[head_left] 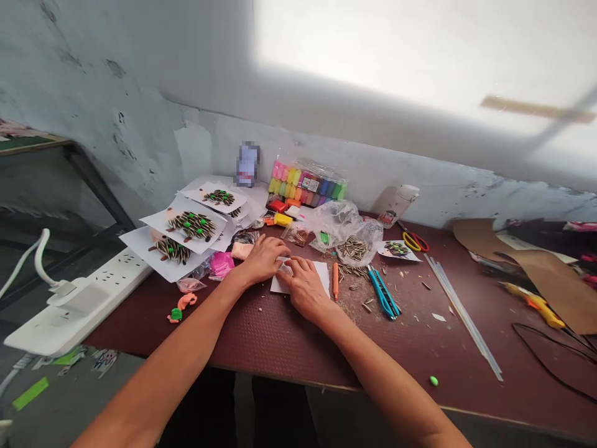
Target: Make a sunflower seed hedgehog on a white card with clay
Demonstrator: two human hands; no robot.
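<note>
Head camera: two hands meet over a small white card (pixel 321 274) near the middle of a cluttered dark-red counter (pixel 242 339), with clock bearings here taken from that card. At nine o'clock, well apart, lies a white power strip (pixel 114 277); at ten, seed-covered pictures (pixel 191 225) overlap on paper sheets. The left hand (pixel 267 260) bends its fingers over the card's far-left corner, while the right hand (pixel 305 287) lays its fingers across the middle, lightly parted — whether either hand pinches anything cannot be told. An orange stick (pixel 335 282) sits just beside the card at three o'clock, and a bag of seeds (pixel 352 249) slumps at two, spilling onto the counter. Loose seeds could slip beneath the card and tilt it, and uneven pressure from the hands might crease or skid it. Farther out at three lies a teal cutter (pixel 383 295) — its blade too small to judge — which a sweeping right forearm could knock. A yellow glue gun (pixel 536 303) rests at far right; a snagged cord might drag it.
</note>
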